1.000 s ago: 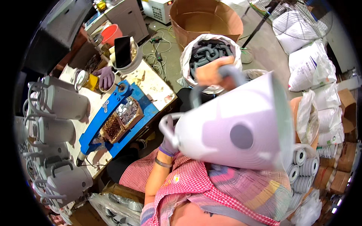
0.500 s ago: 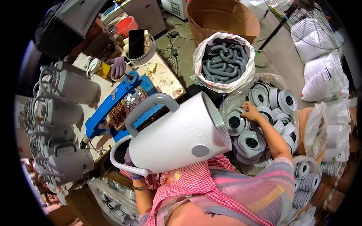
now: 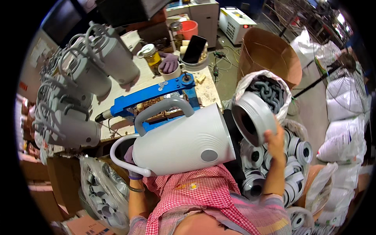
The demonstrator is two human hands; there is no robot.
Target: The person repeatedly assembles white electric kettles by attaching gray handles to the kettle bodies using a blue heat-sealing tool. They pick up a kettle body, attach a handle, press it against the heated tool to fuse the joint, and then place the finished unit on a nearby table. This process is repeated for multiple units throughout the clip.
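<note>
1) Pale grey-white vessel (image 3: pixel 182 143), lying on its side across the lap, its wide mouth turned toward the right; the checked apron (image 3: pixel 192 188) beneath presumably takes the weight, so that one hand suffices to steady it;
2) Left hand (image 3: pixel 128 155), in a purple glove, set against the closed end within the loop of a pale curved tube (image 3: pixel 114 150); fingers largely hidden, so whether this grip is closed cannot be told; the placing would brace the end opposite the mouth;
3) Right hand (image 3: pixel 275 143), bare, its grip clamped on the rim of a pale ribbed collar (image 3: pixel 258 113); the collar is held tilted, near the vessel's mouth but apart from it, dark opening toward the vessel;
4) Materials: the vessel appears to be moulded plastic, with fine concentric ripples, an oval grey disc (image 3: pixel 208 155) and a darker arched handle (image 3: pixel 164 103), smooth and thick;
5) Similar collars (image 3: pixel 303 152) heaped at the right, and grey bent handles (image 3: pixel 268 94) in a white sack, both probably kept there for easy reach;
6) Worktop (image 3: pixel 207 90) carrying a blue long-armed tool (image 3: pixel 152 93) and, farther left, similar vessels (image 3: pixel 117 64) standing close together, likely to save room
</note>
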